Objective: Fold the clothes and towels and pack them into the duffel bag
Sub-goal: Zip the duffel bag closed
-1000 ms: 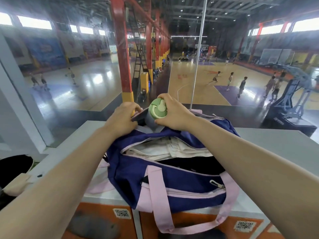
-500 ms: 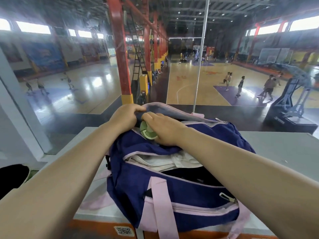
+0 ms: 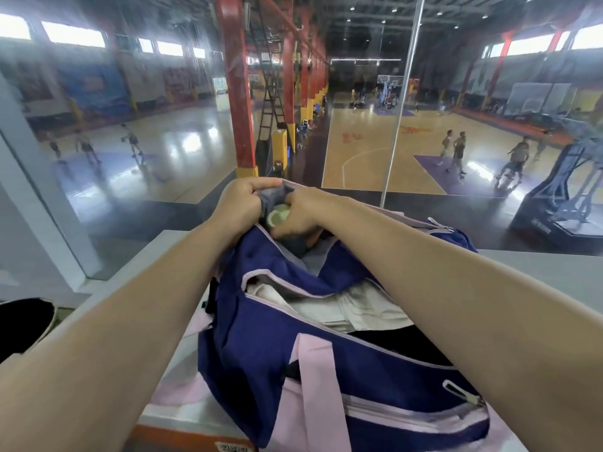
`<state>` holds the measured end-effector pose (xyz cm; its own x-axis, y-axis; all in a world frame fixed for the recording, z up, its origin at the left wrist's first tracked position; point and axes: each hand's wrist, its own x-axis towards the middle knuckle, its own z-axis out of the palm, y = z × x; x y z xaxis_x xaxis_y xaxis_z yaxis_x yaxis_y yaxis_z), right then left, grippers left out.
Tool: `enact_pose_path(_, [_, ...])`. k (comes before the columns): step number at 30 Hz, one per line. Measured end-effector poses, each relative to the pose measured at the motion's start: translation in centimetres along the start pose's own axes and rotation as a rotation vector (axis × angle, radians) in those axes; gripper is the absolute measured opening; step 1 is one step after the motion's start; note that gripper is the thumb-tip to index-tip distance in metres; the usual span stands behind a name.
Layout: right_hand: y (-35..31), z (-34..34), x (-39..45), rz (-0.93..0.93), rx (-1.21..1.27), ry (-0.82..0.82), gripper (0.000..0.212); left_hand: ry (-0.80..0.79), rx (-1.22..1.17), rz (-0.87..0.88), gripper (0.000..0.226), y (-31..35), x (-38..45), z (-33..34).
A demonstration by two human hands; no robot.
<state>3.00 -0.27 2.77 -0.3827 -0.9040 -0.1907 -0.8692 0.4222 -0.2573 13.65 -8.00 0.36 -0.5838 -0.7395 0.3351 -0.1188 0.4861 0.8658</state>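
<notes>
Since a second ago, the green-lidded bottle (image 3: 278,217) has sunk from above the bag's far end down into a side pocket, and only part of its lid shows now. The right hand (image 3: 301,212) wraps its fingers around the bottle's top, pressing it down. The left hand (image 3: 243,203) pinches the grey pocket edge (image 3: 275,195) and pulls it up and open. The navy duffel bag (image 3: 293,363) sits on the grey desk (image 3: 554,275), its main zip open, with folded pale clothes (image 3: 342,308) already inside. Packing looks nearly done. Next, I judge, the bottle needs seating fully, then the pocket edge released and the main zip closed.
</notes>
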Motion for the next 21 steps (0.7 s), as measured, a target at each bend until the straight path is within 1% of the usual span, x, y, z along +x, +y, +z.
enact_pose_path(3, [0.2,-0.3,0.3,-0.221,-0.163,-0.043,0.073,0.015,-0.059,-0.055,0.049,-0.6,0.4,-0.3])
enact_pose_path(5, [0.7,-0.4,0.3,-0.29,-0.161,-0.079,0.079,0.012,-0.092,-0.077,0.052,-0.8,0.3,-0.4])
enact_pose_path(6, [0.8,-0.4,0.3,-0.285,-0.113,-0.091,0.078,0.009,-0.099,-0.076,0.053,-0.8,0.3,-0.5])
enact_pose_path(8, [0.7,-0.2,0.2,-0.203,0.001,-0.086,0.067,0.006,-0.083,-0.076,0.055,-1.0,0.4,-0.6])
enact_pose_path(9, [0.5,-0.1,0.3,-0.117,0.04,-0.09,0.061,0.003,-0.063,-0.074,0.056,-1.3,0.7,-0.8])
enact_pose_path(11, [0.3,0.2,0.0,0.07,0.107,-0.112,0.056,-0.027,-0.003,-0.065,0.059,-1.6,1.0,-1.3])
enact_pose_path(12, [0.2,0.5,-0.4,0.114,0.124,-0.091,0.054,-0.048,0.055,-0.05,0.06,-1.6,1.0,-1.5])
enact_pose_path(13, [0.4,0.9,-0.5,0.113,0.093,-0.032,0.059,-0.065,0.12,-0.027,0.059,-1.5,0.8,-1.6])
enact_pose_path(15, [0.7,1.5,-1.0,0.051,-0.025,0.1,0.071,-0.081,0.242,0.024,0.057,-1.0,0.2,-1.9])
enact_pose_path(16, [0.7,1.6,-1.5,0.015,-0.04,0.131,0.074,-0.091,0.296,0.059,0.055,-0.9,-0.1,-2.0])
enact_pose_path(17, [0.7,1.6,-2.0,-0.02,-0.024,0.126,0.074,-0.104,0.355,0.101,0.053,-0.8,-0.3,-2.1])
enact_pose_path(19, [0.8,1.1,-2.9,-0.103,0.015,0.053,0.058,-0.134,0.479,0.191,0.048,-0.6,-0.7,-2.5])
enact_pose_path(21, [1.6,0.8,-3.7,-0.137,0.008,0.048,0.04,-0.158,0.593,0.274,0.036,-0.3,-1.4,-2.8])
